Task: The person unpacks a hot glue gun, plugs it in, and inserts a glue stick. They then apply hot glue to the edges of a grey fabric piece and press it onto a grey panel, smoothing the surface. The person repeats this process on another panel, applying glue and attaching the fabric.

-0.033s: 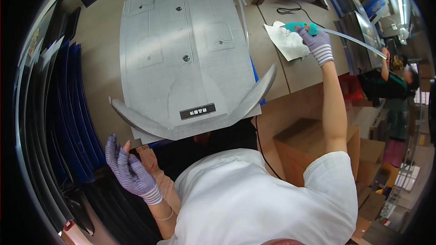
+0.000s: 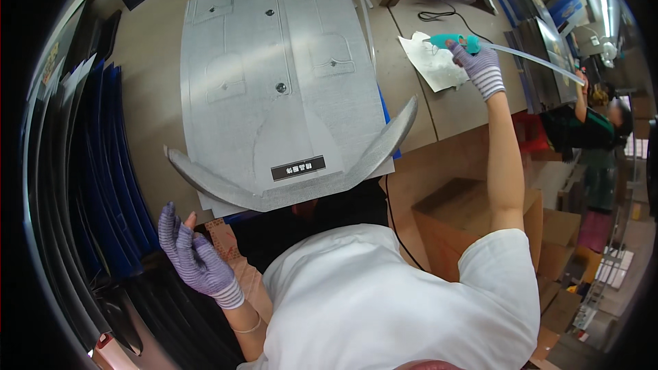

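My right hand, in a purple striped glove, is closed around a teal hot glue gun. A long translucent glue stick sticks out of the gun's back end. Under the nozzle is a crumpled white sheet of paper on the table. My left hand, gloved alike, hangs off the table's near left side, fingers apart and holding nothing. In front of me lies a flat grey panel shaped like a jacket front, with pockets, dark snaps and a black label. Its raised collar flaps curve up at the near end.
Dark blue and black boards stand in a row at the left. Cardboard boxes stand on the floor at the right. A black cable lies on the table's far right part. Another person is farther off at right.
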A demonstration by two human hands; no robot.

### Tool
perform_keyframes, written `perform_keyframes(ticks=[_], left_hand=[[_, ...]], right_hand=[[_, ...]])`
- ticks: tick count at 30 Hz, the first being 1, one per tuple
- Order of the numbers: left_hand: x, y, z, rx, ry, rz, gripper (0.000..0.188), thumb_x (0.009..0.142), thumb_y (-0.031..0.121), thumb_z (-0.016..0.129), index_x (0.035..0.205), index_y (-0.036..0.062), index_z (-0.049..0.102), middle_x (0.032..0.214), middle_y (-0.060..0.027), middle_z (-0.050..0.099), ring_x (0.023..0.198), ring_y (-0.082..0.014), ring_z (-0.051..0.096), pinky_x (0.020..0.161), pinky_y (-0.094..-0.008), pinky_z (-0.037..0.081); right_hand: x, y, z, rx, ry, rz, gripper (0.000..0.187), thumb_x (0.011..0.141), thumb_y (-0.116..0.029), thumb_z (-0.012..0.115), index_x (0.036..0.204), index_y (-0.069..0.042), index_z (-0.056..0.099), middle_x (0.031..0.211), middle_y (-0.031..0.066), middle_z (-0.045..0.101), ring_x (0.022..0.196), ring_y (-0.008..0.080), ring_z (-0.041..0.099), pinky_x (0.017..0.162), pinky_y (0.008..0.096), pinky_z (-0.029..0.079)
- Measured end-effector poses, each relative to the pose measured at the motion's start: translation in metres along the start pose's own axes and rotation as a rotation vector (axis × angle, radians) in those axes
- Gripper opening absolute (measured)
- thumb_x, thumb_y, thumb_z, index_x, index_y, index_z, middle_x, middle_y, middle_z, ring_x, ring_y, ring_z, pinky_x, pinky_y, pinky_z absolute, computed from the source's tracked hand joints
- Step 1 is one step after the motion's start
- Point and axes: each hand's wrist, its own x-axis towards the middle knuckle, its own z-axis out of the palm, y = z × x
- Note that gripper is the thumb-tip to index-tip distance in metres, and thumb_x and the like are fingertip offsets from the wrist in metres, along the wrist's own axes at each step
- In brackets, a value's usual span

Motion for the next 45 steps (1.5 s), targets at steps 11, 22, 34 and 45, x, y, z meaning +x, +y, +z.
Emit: perform_keyframes(ticks=[11,22,34,45], left_hand=[[0.0,-0.005,0.002,-0.008,-0.008,-0.001,0.029,0.083,-0.006,0.045,0.108,-0.0022,0.059,0.126,-0.0204,0.052,0.122,-0.0357,0.046,0.103,-0.0446,0.037],[-0.001,-0.005,-0.001,0.024,-0.021,0.007,0.029,0.084,-0.005,0.044,0.109,-0.0001,0.059,0.125,-0.0201,0.052,0.121,-0.0357,0.047,0.103,-0.0458,0.038],[-0.003,-0.006,0.001,-0.018,-0.02,0.01,0.029,0.084,-0.006,0.043,0.109,-0.0015,0.058,0.125,-0.0206,0.052,0.122,-0.036,0.046,0.103,-0.0453,0.037],[0.002,0.002,0.009,-0.09,0.01,0.045,0.03,0.08,-0.005,0.047,0.106,-0.0029,0.06,0.123,-0.0203,0.053,0.119,-0.0355,0.048,0.102,-0.0445,0.038]], right_hand=[[-0.011,-0.02,-0.005,-0.067,0.158,-0.071,0.054,0.073,-0.058,0.067,0.087,-0.006,0.067,0.067,0.0099,0.064,0.061,0.0193,0.06,0.061,0.0325,0.049],[-0.013,-0.027,-0.012,-0.103,0.135,-0.089,0.05,0.074,-0.053,0.069,0.082,-0.004,0.067,0.061,0.008,0.061,0.055,0.0181,0.055,0.057,0.0319,0.046],[-0.012,-0.031,-0.014,-0.116,0.066,-0.046,0.045,0.077,-0.045,0.071,0.084,0.0,0.067,0.065,0.0077,0.064,0.06,0.0126,0.056,0.059,0.029,0.047],[-0.023,-0.032,-0.019,-0.079,0.04,-0.206,0.037,0.076,-0.037,0.074,0.087,-0.002,0.069,0.071,0.0067,0.066,0.062,0.0125,0.057,0.062,0.0269,0.048]])
